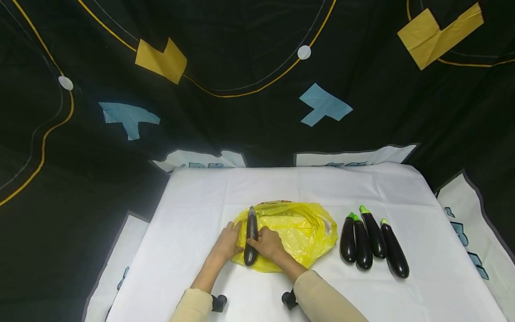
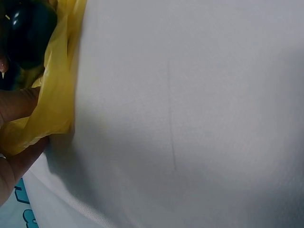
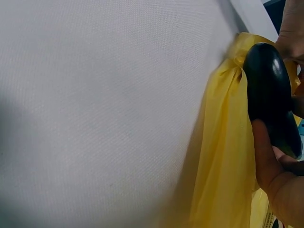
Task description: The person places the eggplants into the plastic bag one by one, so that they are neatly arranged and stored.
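Observation:
A yellow plastic bag (image 1: 297, 228) lies spread on the white table in the head view. Over its left part is a dark eggplant (image 1: 251, 241), long side pointing away from me, its far end greyish. My right hand (image 1: 268, 243) holds this eggplant from the right, with thumb and fingers around it in the right wrist view, where the eggplant (image 3: 268, 80) shows glossy beside the bag's gathered edge (image 3: 223, 142). At the bag's left side, my left hand (image 1: 228, 241) pinches its edge (image 2: 59, 99) between thumb and fingers.
Several eggplants (image 1: 363, 246) with green stem ends lie side by side to the right of the bag. White cloth covers the table (image 1: 193, 201). Behind it hangs a black curtain (image 1: 241, 129) with yellow and blue patches.

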{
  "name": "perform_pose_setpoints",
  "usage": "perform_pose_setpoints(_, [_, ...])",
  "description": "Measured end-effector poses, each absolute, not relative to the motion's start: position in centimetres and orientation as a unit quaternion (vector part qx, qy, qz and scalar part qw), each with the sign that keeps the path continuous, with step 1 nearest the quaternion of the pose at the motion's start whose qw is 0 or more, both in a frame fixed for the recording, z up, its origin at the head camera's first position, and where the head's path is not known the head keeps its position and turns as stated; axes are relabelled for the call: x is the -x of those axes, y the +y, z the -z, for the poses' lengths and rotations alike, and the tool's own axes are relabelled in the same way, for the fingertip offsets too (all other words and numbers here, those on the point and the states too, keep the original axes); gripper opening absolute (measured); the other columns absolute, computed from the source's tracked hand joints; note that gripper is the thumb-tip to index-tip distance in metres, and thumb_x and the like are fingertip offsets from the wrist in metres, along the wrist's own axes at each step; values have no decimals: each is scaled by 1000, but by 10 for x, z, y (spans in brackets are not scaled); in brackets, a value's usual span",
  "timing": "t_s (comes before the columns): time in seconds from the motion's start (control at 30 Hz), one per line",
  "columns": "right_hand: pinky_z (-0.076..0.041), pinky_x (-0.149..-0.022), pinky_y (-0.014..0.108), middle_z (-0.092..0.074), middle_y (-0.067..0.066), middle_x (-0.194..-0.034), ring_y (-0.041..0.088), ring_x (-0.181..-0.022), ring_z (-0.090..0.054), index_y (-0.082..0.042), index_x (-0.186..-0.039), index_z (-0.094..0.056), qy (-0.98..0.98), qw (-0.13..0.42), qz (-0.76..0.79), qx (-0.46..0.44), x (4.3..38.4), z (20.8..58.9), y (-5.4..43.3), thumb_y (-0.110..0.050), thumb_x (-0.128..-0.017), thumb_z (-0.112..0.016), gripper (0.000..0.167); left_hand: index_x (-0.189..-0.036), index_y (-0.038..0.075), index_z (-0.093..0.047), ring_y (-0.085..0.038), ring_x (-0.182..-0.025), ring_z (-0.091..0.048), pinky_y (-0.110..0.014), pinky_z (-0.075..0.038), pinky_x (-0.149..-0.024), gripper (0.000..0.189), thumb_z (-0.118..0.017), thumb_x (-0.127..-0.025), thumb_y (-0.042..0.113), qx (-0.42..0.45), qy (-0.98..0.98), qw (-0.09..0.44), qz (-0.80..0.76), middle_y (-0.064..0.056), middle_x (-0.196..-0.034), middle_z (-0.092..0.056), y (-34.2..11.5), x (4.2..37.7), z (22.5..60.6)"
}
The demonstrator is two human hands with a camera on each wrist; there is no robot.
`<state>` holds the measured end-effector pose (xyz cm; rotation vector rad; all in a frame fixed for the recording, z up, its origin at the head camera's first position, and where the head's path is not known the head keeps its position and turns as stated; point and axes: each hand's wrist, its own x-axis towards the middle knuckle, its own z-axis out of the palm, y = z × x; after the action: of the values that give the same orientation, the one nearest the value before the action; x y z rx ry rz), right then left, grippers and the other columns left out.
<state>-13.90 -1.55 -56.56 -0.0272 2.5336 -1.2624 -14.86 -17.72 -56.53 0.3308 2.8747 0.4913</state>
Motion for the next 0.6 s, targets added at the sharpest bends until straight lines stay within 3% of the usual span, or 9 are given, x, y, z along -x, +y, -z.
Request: perform_pose_setpoints(0.6, [-41,-44,23,-58,2,-67,12,-54,-52,0,-97,-63,899,161,407,2,143,559,-4,-39,-84,-69,41,-139,-3,-42,-35,-109,-52,-44,-47,-96,83,-83,-69,12,-97,972,113,-180,-20,-123,-46,-176,148,564])
